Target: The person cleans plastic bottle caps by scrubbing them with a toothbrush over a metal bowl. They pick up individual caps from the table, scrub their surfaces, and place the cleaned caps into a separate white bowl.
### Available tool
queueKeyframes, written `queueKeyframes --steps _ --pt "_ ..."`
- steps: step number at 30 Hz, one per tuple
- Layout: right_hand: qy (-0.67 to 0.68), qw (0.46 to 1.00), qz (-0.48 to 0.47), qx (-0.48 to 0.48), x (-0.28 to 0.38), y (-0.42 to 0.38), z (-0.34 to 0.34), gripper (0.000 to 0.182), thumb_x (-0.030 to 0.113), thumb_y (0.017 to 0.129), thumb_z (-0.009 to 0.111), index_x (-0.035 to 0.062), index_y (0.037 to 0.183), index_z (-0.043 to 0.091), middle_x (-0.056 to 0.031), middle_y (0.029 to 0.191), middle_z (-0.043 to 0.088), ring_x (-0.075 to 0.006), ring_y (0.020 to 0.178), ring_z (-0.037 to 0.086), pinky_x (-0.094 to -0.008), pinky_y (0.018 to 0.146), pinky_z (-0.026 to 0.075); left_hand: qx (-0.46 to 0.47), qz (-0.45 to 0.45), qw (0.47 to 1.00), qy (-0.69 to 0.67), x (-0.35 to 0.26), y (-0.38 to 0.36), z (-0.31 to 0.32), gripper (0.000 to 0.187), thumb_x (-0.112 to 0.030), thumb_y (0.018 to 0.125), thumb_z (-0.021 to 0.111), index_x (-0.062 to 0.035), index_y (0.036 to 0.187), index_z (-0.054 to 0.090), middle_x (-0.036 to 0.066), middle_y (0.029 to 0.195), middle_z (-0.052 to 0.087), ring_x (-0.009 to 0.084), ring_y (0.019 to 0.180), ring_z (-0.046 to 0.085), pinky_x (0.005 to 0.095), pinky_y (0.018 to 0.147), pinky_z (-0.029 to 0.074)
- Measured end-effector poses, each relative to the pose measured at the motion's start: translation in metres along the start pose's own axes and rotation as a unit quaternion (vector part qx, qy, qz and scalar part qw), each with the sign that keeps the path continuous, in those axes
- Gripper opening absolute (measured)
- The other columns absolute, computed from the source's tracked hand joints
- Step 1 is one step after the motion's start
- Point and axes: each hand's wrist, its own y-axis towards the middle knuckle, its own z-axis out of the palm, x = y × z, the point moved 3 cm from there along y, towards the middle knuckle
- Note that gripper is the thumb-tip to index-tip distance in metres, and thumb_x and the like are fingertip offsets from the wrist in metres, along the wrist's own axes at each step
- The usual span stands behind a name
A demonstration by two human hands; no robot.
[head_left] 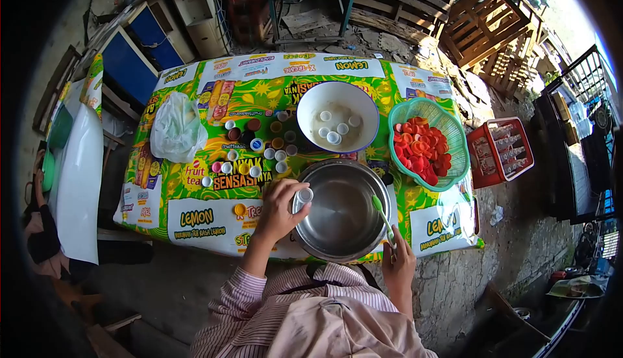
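Observation:
My left hand point(280, 207) pinches a white bottle cap point(304, 195) at the left rim of a steel bowl point(339, 250). In my right hand point(398, 262) is a green toothbrush point(383, 216), its head over the bowl's right side. The steel bowl seems to hold clear water. Behind it stands a white bowl point(310, 101) with several pale caps lying in cloudy liquid. Loose caps of mixed colours point(254, 144) are spread on the table to the left. On the right, a green plastic basket point(459, 138) holds a heap of red caps point(422, 150).
A knotted plastic bag point(176, 129) sits at the table's left. The table has a bright printed cover point(201, 222). A red crate point(500, 151) stands off the right edge, wooden pallets point(483, 17) behind. Another person's hand point(40, 183) shows far left.

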Motion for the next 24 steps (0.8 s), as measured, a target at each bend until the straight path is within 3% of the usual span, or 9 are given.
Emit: queueKeyframes --steps 4,8,11,19,24 --pt "-0.008 0.999 -0.014 -0.030 0.002 -0.005 -0.003 0.041 0.007 0.084 0.057 0.0073 0.124 0.051 -0.0136 0.078 0.060 -0.0247 0.059 0.059 -0.0361 0.053 0.046 0.142 0.051 0.988 0.039 -0.012 0.005 0.055 0.040 -0.018 0.067 0.074 -0.0159 0.106 0.062 0.001 0.098 0.060 0.0192 0.097 0.055 0.0350 0.086 0.035" --pt "-0.006 0.999 0.007 -0.033 0.001 -0.014 -0.006 0.041 0.007 0.084 0.057 0.0087 0.124 0.051 -0.0136 0.081 0.061 -0.0249 0.059 0.059 -0.0358 0.052 0.047 0.204 0.052 0.978 -0.001 -0.006 0.002 0.096 0.037 -0.016 0.067 0.074 -0.0169 0.103 0.065 0.000 0.089 0.064 0.0169 0.095 0.056 0.0350 0.084 0.034" --pt "0.004 0.999 0.008 -0.050 0.001 -0.020 -0.008 0.041 0.007 0.084 0.058 0.0092 0.125 0.051 -0.0128 0.083 0.061 -0.0247 0.059 0.060 -0.0350 0.053 0.047 0.249 0.019 0.968 0.024 -0.002 0.002 0.107 0.038 -0.015 0.067 0.074 -0.0167 0.104 0.064 0.001 0.093 0.064 0.0174 0.094 0.057 0.0358 0.084 0.033" --pt "0.009 0.998 0.053 -0.020 -0.005 -0.030 -0.012 0.044 0.007 0.082 0.059 0.0102 0.125 0.051 -0.0128 0.085 0.062 -0.0249 0.060 0.061 -0.0352 0.054 0.048 0.226 0.042 0.969 0.091 -0.001 0.003 0.099 0.038 -0.012 0.065 0.074 -0.0153 0.102 0.066 -0.001 0.099 0.063 0.0173 0.098 0.052 0.0349 0.085 0.033" --pt "0.011 0.999 0.011 -0.049 -0.003 -0.027 -0.012 0.040 0.006 0.083 0.059 0.0068 0.122 0.053 -0.0161 0.087 0.063 -0.0223 0.056 0.059 -0.0315 0.049 0.045 0.206 0.023 0.975 0.081 0.001 0.002 0.089 0.043 -0.012 0.063 0.076 -0.0144 0.104 0.065 0.000 0.093 0.059 0.0196 0.095 0.053 0.0373 0.083 0.035"
